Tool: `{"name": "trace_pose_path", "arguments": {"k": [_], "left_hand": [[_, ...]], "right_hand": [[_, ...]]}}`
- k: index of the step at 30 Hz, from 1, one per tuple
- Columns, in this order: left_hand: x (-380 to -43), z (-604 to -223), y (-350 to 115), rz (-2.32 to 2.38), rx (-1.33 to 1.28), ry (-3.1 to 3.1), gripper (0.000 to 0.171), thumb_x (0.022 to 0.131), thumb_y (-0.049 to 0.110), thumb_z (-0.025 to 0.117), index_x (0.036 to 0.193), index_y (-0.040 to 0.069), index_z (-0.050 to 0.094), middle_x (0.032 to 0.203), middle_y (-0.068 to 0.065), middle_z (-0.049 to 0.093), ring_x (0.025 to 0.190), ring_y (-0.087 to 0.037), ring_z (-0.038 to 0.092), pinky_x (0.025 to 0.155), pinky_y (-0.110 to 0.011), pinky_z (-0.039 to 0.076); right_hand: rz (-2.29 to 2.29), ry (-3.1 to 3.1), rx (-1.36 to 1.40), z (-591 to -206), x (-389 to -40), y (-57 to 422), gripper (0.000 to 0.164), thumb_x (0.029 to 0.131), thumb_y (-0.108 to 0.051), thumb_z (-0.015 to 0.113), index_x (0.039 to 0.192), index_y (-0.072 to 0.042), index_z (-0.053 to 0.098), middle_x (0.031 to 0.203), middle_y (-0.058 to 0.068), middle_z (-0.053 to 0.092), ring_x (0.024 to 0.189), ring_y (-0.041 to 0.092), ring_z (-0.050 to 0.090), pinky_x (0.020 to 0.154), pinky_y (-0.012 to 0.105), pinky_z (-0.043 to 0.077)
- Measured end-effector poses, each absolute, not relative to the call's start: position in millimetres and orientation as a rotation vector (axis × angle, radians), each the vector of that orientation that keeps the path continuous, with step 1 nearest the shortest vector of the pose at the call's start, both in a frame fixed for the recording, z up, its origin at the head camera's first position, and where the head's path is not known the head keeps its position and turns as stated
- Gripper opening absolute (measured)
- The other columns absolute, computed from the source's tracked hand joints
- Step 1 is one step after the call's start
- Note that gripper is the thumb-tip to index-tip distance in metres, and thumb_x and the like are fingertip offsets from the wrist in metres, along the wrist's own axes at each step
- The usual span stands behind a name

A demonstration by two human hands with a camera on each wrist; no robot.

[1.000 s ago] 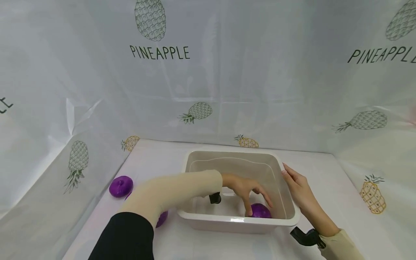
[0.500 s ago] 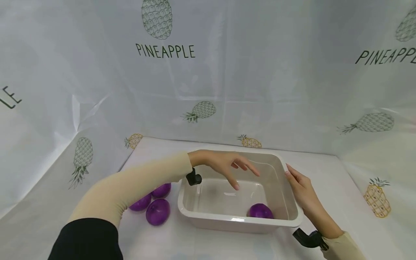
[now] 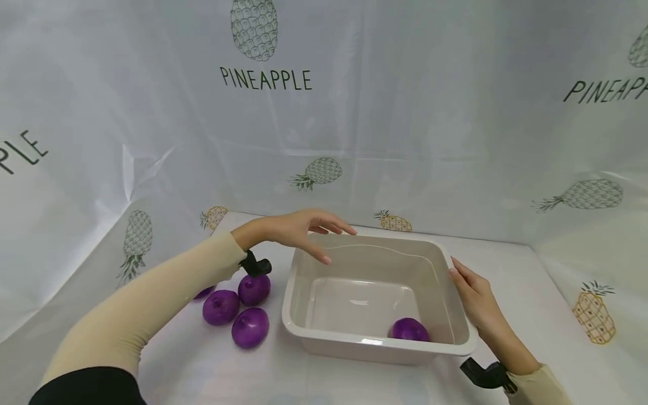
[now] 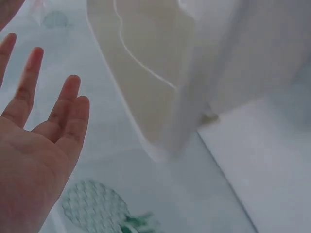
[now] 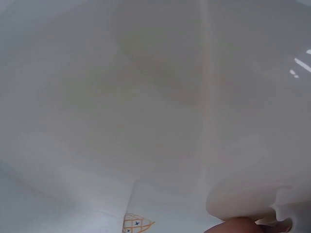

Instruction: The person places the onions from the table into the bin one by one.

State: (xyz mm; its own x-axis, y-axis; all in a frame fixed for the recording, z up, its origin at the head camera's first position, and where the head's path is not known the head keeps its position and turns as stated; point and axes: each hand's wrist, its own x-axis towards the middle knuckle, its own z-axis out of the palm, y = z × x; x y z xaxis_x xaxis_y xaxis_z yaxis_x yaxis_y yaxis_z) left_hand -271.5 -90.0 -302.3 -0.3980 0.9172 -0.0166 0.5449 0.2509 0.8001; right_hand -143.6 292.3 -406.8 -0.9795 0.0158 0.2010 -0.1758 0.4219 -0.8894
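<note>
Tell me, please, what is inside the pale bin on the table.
One purple onion is in the bin, near its front wall, right of centre. That wall hides the onion's lower part and anything low behind it.

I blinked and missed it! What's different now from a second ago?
The left hand moved away from the purple onion, going left and back to the far left corner of the tub. The onion stayed inside, and the right hand still holds the right rim.
</note>
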Motion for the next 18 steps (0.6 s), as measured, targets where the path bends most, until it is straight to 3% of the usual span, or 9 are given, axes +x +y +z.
{"name": "trace_pose_path", "arguments": {"k": [9,18], "left_hand": [[-271.5,-331.3,-175.7,1.092,1.106,2.269,0.068,0.085,0.022,0.082,0.146,0.022,0.052,0.150,0.008,0.046,0.139,-0.020,0.040,0.116,-0.042,0.030],[-269.3,-363.1,-264.4,1.295,0.803,2.410,0.066,0.087,0.021,0.079,0.146,0.014,0.051,0.152,-0.005,0.045,0.141,-0.033,0.038,0.117,-0.055,0.022]], "right_hand": [[1.568,-2.507,0.145,-407.5,-141.4,291.3,0.050,0.109,-0.020,0.041,0.149,0.009,0.034,0.141,0.034,0.044,0.098,-0.009,0.057,0.073,0.014,0.053],[1.549,-2.522,0.130,-406.4,-142.4,292.7,0.050,0.109,-0.021,0.040,0.149,0.008,0.035,0.140,0.034,0.045,0.096,-0.008,0.057,0.072,0.014,0.053]]}}
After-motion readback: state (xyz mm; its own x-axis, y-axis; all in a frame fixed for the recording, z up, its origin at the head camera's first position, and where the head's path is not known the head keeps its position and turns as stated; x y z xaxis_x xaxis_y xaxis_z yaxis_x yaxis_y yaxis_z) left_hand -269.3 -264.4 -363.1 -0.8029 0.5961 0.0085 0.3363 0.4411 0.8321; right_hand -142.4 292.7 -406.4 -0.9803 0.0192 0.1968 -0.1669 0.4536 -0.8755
